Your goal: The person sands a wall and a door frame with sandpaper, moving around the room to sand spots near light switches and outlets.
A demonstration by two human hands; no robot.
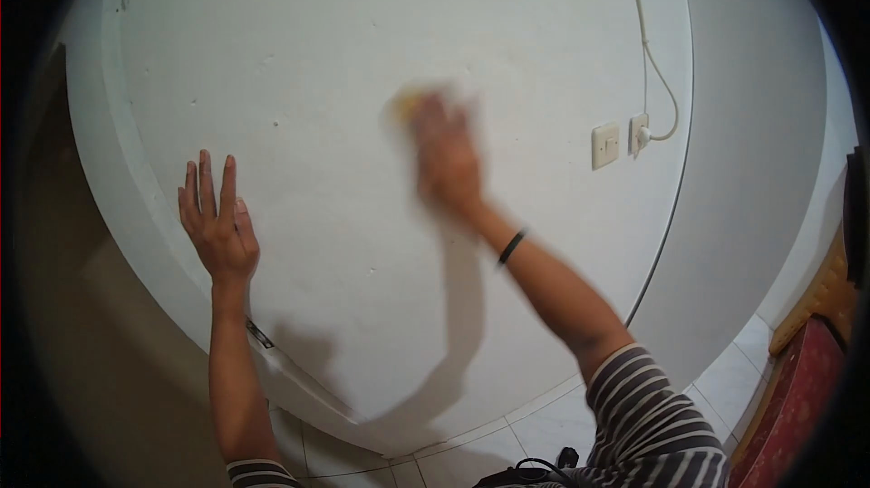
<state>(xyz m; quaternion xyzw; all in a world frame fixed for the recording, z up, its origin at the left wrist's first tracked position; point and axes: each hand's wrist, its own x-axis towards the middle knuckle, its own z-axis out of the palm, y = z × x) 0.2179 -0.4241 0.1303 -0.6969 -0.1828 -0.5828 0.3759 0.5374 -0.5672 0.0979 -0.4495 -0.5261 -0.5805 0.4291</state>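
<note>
Flat against the white wall, on the left, rests my left hand with its fingers spread and nothing in it. My right hand is higher up near the wall's middle, smeared by motion. Under its fingertips, against the wall, is a blurred yellow sponge, most of it hidden by the hand. A dark band circles my right wrist. The wall has several small holes and marks, such as a dent between the two hands.
To the right are a light switch and a socket with a plugged-in white cable. Beyond them stands a tall grey panel. Red and tan furniture stands at lower right on the tiled floor.
</note>
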